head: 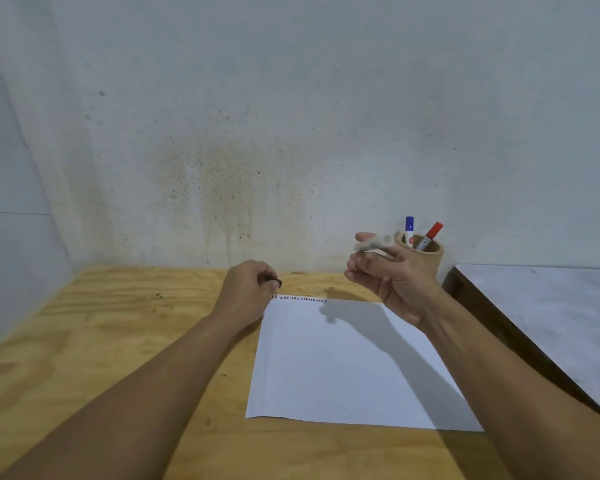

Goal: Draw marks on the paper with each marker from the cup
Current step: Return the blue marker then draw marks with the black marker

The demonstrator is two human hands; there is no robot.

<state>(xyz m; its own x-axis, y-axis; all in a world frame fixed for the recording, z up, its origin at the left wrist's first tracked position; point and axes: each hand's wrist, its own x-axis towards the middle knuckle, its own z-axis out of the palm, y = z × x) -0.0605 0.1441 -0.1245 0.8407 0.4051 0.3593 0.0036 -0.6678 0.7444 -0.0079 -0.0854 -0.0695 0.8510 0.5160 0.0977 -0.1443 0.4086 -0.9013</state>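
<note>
A white sheet of paper (343,368) lies on the wooden table, with a row of short dark and red marks (298,298) along its far edge. My left hand (248,292) rests at the paper's far left corner, closed around a small black cap (277,282). My right hand (388,275) is raised above the paper's far right corner and pinches a blurred grey-white marker (376,243) between thumb and fingers. Just behind it stands a brown cup (432,259) holding a blue-capped marker (409,228) and a red-capped marker (432,234).
The plywood table (101,341) meets a stained white wall at the back. A second, pale-topped table (551,313) stands to the right, separated by a dark gap.
</note>
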